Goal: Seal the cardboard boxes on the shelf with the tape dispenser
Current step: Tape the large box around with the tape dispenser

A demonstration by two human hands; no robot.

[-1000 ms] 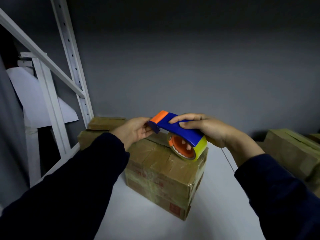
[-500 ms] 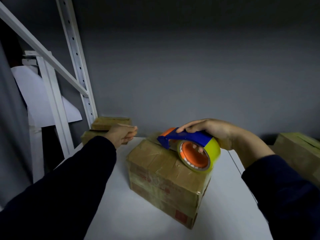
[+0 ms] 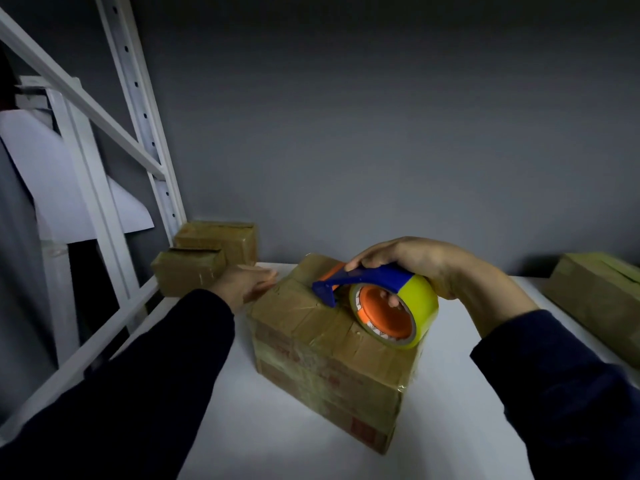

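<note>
A taped cardboard box [image 3: 322,368] stands in the middle of the white shelf [image 3: 284,441]. On its top rests a blue tape dispenser [image 3: 377,277] with an orange core and a yellow tape roll. My right hand [image 3: 412,263] grips the dispenser from above, fingers curled over the blue handle and into the core. My left hand [image 3: 247,284] lies with straight fingers against the box's upper left edge and holds nothing.
Two small cardboard boxes [image 3: 204,258] sit at the back left by the white perforated upright [image 3: 138,112]. Another cardboard box [image 3: 602,299] lies at the right edge. A grey wall closes the back of the shelf.
My left hand let go of the dispenser's front end, swung left, then came back to the box's left edge. My right hand lowered the dispenser onto the box top.
</note>
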